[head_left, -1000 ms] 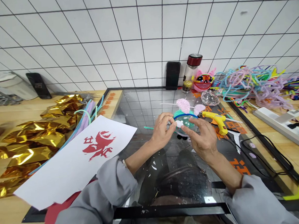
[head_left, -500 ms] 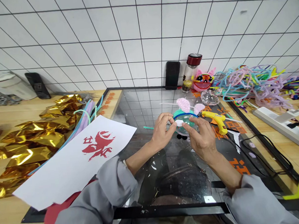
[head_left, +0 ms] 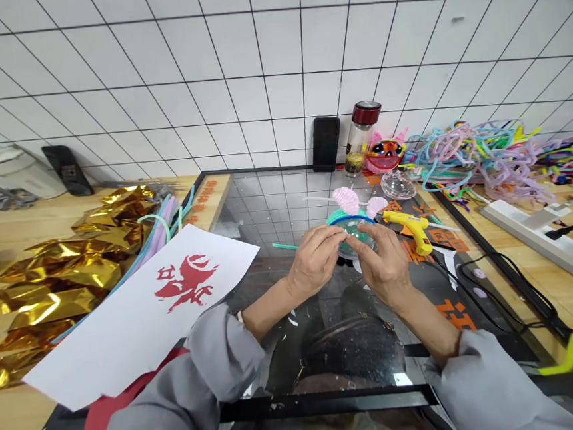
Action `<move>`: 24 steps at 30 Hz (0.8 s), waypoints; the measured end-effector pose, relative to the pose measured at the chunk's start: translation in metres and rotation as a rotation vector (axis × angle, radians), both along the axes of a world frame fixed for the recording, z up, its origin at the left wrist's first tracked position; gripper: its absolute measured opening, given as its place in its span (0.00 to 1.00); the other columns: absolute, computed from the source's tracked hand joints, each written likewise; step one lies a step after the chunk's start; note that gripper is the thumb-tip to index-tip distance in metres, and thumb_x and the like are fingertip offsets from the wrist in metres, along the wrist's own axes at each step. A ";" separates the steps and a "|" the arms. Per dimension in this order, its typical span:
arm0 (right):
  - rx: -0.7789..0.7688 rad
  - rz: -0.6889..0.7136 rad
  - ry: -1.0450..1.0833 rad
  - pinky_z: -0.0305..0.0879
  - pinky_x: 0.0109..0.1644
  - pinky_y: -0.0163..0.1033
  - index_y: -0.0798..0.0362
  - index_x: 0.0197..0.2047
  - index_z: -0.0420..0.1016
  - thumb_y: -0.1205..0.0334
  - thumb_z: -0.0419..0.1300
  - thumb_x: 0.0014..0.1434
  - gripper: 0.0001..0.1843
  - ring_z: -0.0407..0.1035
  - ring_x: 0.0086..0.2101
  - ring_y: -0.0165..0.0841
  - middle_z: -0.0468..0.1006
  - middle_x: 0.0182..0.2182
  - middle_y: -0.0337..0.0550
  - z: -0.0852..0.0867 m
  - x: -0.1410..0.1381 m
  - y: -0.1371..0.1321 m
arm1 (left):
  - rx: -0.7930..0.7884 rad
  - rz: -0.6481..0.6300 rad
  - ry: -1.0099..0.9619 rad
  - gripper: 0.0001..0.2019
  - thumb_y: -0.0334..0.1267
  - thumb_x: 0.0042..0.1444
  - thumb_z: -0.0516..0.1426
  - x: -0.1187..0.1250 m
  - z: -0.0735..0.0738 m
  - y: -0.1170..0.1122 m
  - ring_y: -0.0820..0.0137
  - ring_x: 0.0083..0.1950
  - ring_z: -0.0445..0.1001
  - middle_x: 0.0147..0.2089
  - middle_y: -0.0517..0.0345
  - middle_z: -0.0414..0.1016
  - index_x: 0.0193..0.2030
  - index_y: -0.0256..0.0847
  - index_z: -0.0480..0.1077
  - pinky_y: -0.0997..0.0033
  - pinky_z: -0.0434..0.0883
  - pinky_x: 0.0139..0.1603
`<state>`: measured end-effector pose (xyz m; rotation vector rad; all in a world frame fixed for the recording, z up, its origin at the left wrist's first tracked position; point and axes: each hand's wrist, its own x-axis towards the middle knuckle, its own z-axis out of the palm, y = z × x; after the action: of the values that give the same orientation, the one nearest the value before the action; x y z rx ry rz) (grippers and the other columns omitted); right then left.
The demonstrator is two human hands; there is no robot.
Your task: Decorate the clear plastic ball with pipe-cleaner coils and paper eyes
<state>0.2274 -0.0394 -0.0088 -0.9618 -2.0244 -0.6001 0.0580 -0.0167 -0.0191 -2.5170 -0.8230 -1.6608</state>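
Note:
Both my hands meet over the glass table top (head_left: 275, 196) at a small clear ball with a teal pipe-cleaner ring and pink fuzzy ears (head_left: 351, 217). My left hand (head_left: 315, 259) pinches at the ball's left side, fingers closed. My right hand (head_left: 379, 260) grips its right front, fingers curled on it. The front of the ball is hidden by my fingers. A yellow glue gun (head_left: 411, 227) lies just right of the ball.
A white sheet with a red paper-cut (head_left: 144, 311) lies at left, beside crumpled gold foil (head_left: 64, 261). A phone (head_left: 325, 143), a red-capped jar (head_left: 362, 136), a clear dome (head_left: 398, 184), a pile of pipe cleaners (head_left: 492, 153) and a power strip (head_left: 534, 237) lie behind and right.
My hands closed in tighter on the ball; the left fingers slid across its front toward the right hand. The view shifted slightly down and right.

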 end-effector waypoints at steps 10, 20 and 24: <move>-0.317 0.187 0.553 0.67 0.53 0.51 0.50 0.55 0.68 0.70 0.52 0.61 0.19 0.69 0.47 0.39 0.74 0.46 0.49 0.012 0.000 -0.008 | -0.005 0.027 0.025 0.14 0.28 0.57 0.56 -0.003 -0.003 0.000 0.63 0.52 0.71 0.48 0.45 0.74 0.50 0.37 0.67 0.58 0.72 0.51; -0.364 0.055 0.819 0.69 0.48 0.47 0.50 0.43 0.75 0.67 0.54 0.59 0.12 0.71 0.42 0.36 0.76 0.39 0.44 0.009 0.012 -0.003 | 0.026 0.042 0.044 0.15 0.28 0.56 0.56 -0.005 -0.003 0.003 0.63 0.52 0.71 0.48 0.45 0.73 0.51 0.37 0.67 0.58 0.71 0.52; -0.333 -0.044 0.558 0.68 0.46 0.46 0.52 0.41 0.78 0.72 0.51 0.58 0.15 0.70 0.41 0.37 0.75 0.37 0.46 0.008 0.016 -0.005 | 0.025 0.051 0.053 0.15 0.29 0.56 0.56 -0.005 -0.003 0.003 0.63 0.52 0.72 0.48 0.46 0.74 0.51 0.38 0.67 0.58 0.71 0.51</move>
<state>0.2438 -0.0449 -0.0005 -1.2120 -1.6213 0.0042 0.0531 -0.0136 -0.0223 -2.4898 -0.8489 -1.5729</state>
